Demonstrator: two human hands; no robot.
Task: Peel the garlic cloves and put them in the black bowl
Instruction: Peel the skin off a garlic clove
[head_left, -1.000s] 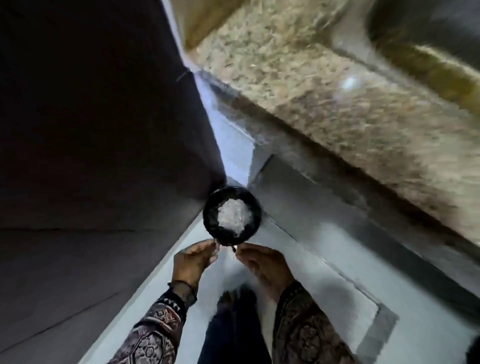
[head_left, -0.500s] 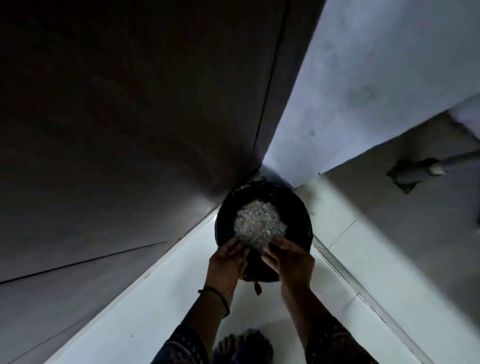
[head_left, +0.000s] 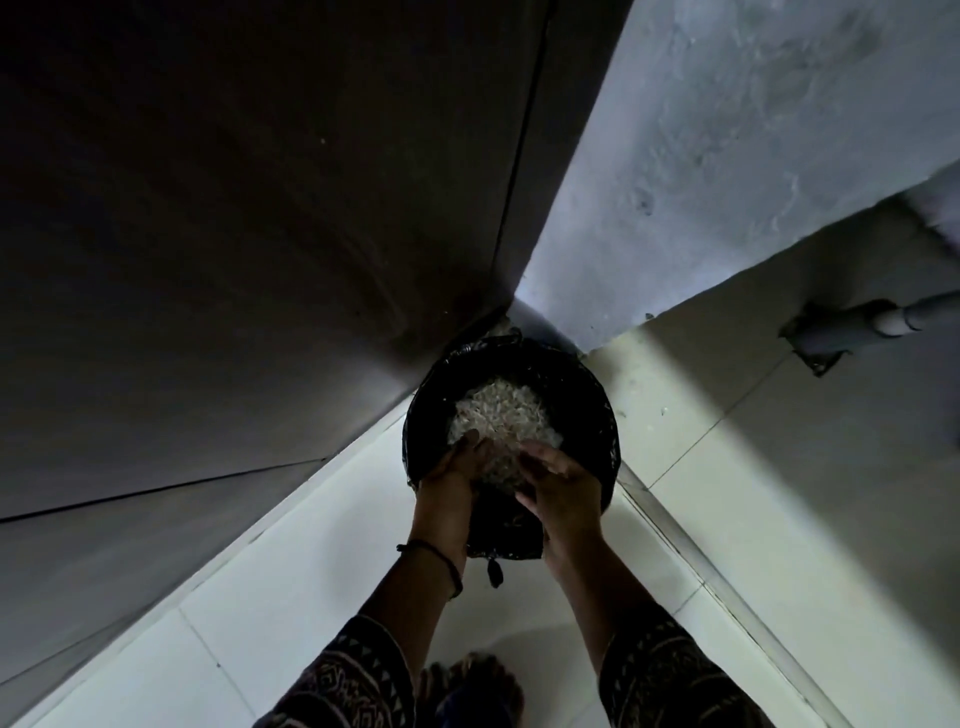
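1. Hold left hand (head_left: 454, 470) and right hand (head_left: 561, 480) low over the black container (head_left: 597, 410) in the floor corner — fingers loosely cupped, palms facing, nothing plainly pinched
2. Aim at the pale heap (head_left: 501, 410) inside, probably garlic skins though too dim to be sure; no peeled cloves seen
3. Brush palms together gently inside the rim so light flakes drop straight down, not onto the floor (head_left: 311, 597)

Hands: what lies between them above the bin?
A loose clump of pale peels, touched by the left hand and right hand, over the bin. Head view.
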